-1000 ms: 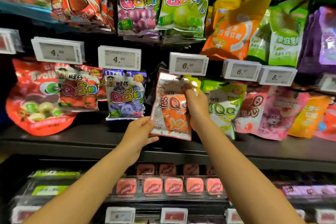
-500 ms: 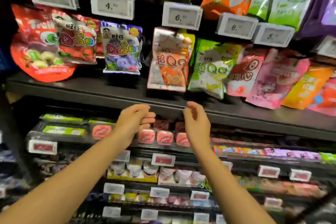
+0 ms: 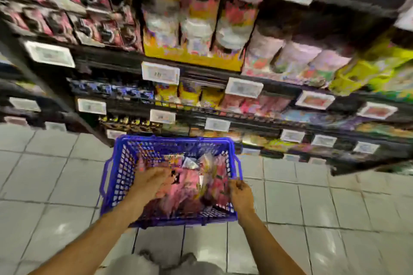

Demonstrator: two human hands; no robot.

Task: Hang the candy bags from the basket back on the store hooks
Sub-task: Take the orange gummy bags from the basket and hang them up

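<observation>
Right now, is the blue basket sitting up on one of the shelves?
No, the blue basket stands on the tiled floor in front of the shelves.

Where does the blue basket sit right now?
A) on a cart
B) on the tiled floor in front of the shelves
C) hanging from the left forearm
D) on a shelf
B: the blue basket rests on the tiled floor before the shelves, with both hands reaching down into it.
</observation>
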